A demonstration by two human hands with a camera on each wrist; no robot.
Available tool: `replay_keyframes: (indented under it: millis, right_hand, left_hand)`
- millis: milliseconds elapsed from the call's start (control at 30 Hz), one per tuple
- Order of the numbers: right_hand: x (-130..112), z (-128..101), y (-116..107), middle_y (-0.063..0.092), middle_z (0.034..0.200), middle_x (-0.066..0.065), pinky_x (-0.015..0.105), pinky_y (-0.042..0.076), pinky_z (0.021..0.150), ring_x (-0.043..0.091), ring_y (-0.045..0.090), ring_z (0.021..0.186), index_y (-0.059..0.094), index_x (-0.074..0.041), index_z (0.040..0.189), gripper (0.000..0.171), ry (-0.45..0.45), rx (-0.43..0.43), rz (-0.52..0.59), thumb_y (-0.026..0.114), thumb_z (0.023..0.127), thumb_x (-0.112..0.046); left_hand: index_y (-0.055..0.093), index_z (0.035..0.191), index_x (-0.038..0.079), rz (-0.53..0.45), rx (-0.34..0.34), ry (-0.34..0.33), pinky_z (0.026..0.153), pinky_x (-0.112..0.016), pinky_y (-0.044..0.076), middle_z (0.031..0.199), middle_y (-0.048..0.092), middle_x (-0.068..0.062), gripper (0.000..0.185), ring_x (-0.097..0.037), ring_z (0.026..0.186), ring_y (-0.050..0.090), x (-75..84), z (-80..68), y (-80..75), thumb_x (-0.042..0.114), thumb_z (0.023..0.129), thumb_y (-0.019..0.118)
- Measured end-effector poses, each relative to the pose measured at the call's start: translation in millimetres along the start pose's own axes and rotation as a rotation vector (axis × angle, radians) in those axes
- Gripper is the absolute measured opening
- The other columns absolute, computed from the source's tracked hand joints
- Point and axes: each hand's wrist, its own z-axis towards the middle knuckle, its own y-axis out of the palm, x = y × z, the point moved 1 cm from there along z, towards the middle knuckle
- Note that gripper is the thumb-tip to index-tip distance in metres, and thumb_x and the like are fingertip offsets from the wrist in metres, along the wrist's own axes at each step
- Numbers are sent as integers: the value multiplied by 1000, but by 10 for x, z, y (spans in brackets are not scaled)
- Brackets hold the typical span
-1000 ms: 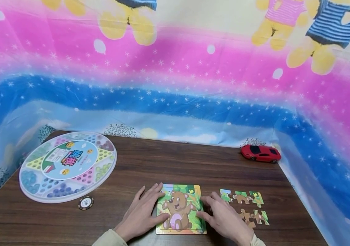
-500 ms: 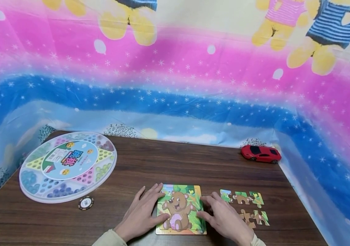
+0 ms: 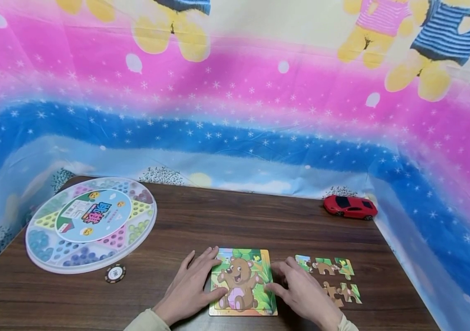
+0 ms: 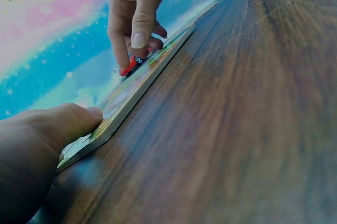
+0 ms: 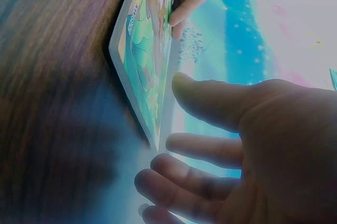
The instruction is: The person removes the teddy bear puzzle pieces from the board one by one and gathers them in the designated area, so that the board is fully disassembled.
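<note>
Start at your left: the round marble game board [image 3: 91,224] sits far out at ten o'clock on the table [image 3: 201,216], with a small poker chip [image 3: 115,273] just beside its near rim, both well apart from your hands. Your left hand [image 3: 190,290] lies flat at about eleven o'clock, fingers straight and spread on the wood, the thumb [image 4: 73,121] pressing against the left edge of the bear puzzle board [image 3: 242,281]; it grips nothing. The puzzle board lies dead ahead at twelve o'clock, close to the near table edge and directly between your two hands, flat on the wood, near enough square that neither axis reads as the long one; its sides run straight away from you. Your right hand [image 3: 306,294] rests at about one o'clock, fingers loosely bent, fingertips on the board's right margin; in the right wrist view the fingers [image 5: 202,148] hang relaxed beside the board's edge and hold nothing. Both hands touch the board, so neither is nearer to it than the other. The loose puzzle pieces [image 3: 331,278] lie in two short rows at two o'clock, just beyond your right hand and partly hidden behind it, so your right hand is clearly the nearer one to them. The red toy car [image 3: 350,206] is parked far off at the table's back right corner.
</note>
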Motion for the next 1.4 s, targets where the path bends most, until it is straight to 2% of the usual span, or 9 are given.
replay_keyframes:
  millis: [300, 500, 700, 767, 900, 967, 1100, 1200, 1400]
  right_hand:
    - [5, -9, 16, 48, 93, -5, 27, 37, 56, 11, 42, 71, 68, -15, 123, 47, -26, -30, -19, 64, 90, -49]
    - [30, -21, 22, 48, 91, -4, 24, 39, 57, 8, 42, 70, 71, -15, 118, 37, -89, -46, 23, 63, 93, -42]
    - [17, -10, 61, 51, 100, -6, 27, 37, 63, 10, 41, 80, 70, -12, 119, 39, -143, 17, -75, 66, 92, -40]
    - [13, -3, 75, 53, 104, -6, 31, 40, 69, 11, 42, 85, 68, -11, 122, 42, -152, 35, -119, 67, 91, -40]
    - [-3, -2, 100, 54, 108, -4, 32, 41, 67, 13, 43, 87, 67, -12, 124, 43, -154, 38, -167, 68, 90, -39]
    - [-25, -9, 113, 54, 109, -3, 31, 37, 64, 14, 42, 87, 68, -16, 124, 41, -160, 38, -179, 68, 90, -39]
    - [-74, -26, 129, 52, 110, -2, 32, 38, 66, 15, 41, 90, 69, -23, 123, 38, -196, 54, -201, 69, 89, -40]
    - [-97, -29, 136, 50, 108, -4, 30, 38, 68, 14, 39, 90, 71, -23, 120, 37, -228, 54, -202, 69, 88, -43]
    - [-134, -30, 151, 46, 102, -10, 26, 35, 68, 10, 37, 87, 71, -23, 117, 38, -241, -8, -166, 66, 89, -48]
  left_hand:
    - [56, 134, 12, -1, -4, -3, 115, -56, 11, 154, 36, -6, 68, -23, 142, 30, -5, -8, 11, 60, 87, 63]
    - [56, 134, 12, -6, -4, -4, 115, -55, 11, 154, 36, -6, 67, -23, 142, 30, -3, -14, 16, 59, 87, 63]
    - [56, 134, 11, -6, 1, 0, 115, -55, 11, 154, 36, -6, 67, -22, 143, 30, -1, -17, 16, 58, 86, 64]
    - [56, 134, 12, -7, -3, -4, 115, -55, 11, 154, 36, -6, 67, -23, 143, 30, -1, -15, 16, 58, 87, 64]
    - [56, 134, 12, -7, -9, -8, 115, -55, 11, 155, 35, -6, 67, -23, 143, 29, 2, -14, 12, 58, 87, 63]
    - [56, 134, 11, -8, -7, -6, 115, -55, 11, 154, 35, -6, 67, -23, 143, 29, 5, -14, 9, 58, 87, 64]
    - [56, 134, 11, -5, -1, -2, 115, -55, 11, 154, 35, -7, 66, -23, 143, 30, 7, -11, 0, 57, 87, 64]
    - [56, 134, 12, -6, -5, -3, 115, -55, 11, 154, 35, -6, 66, -23, 143, 30, 8, -8, -5, 58, 87, 63]
    - [56, 134, 11, -6, -2, 1, 115, -55, 11, 154, 36, -7, 66, -24, 142, 30, 11, -2, -15, 57, 87, 64]
